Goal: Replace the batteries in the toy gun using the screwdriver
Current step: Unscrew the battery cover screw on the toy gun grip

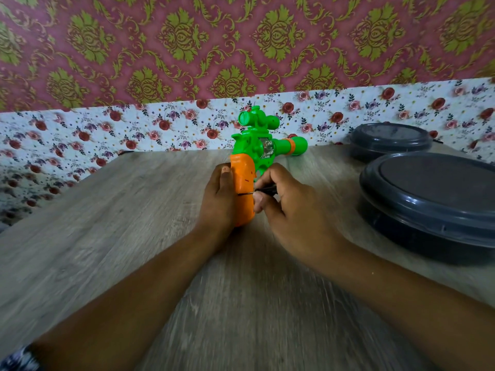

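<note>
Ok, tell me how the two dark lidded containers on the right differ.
The near container looks much larger in the picture and is cut off by the right edge; the far container looks smaller and shows nearly whole. The near one stands by the table's right side, the far one behind it against the floral wall. The near one overlaps the far one's front. Both are round, dark grey and lidded.

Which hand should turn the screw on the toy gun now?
The right hand: it already pinches the screwdriver, tip against the orange grip of the toy gun. The left hand steadies that grip.
</note>
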A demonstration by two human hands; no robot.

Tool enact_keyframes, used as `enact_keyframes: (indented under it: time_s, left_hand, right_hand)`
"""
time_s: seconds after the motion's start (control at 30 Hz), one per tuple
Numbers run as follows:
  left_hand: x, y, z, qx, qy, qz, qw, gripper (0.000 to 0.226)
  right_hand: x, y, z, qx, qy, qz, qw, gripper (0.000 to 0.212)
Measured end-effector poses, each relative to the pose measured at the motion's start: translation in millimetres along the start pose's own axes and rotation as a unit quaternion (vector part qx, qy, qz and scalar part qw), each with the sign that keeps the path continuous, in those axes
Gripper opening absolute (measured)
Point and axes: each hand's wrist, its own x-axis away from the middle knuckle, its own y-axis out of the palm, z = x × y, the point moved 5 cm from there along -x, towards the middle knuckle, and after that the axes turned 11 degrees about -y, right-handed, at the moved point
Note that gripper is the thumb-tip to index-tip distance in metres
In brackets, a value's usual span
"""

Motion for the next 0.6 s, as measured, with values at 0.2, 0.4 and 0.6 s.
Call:
enact_keyframes:
  time_s: [0.2, 0.4, 0.6]
  left_hand:
    - [8.0, 5.6, 8.2, 0.029, -0.009, -0.027, 0.999, 0.026]
    - [3.2, 2.4, 4.6, 0.008, 0.003, -0.011, 1.000, 0.029]
    - [-1.7, 0.5, -1.9, -0.003, -0.004, 0.003, 1.000, 0.031]
  right_hand:
    - [-0.7, -5.9, 2.9, 0.082, 0.020, -0.024, 0.996, 0.027]
    - [-1.5, -7.9, 1.6, 0.061, -0.014, 0.006, 0.998, 0.011]
    - [-0.5, -4.3, 3.8, 0.014, 0.000, 0.003, 1.000, 0.009]
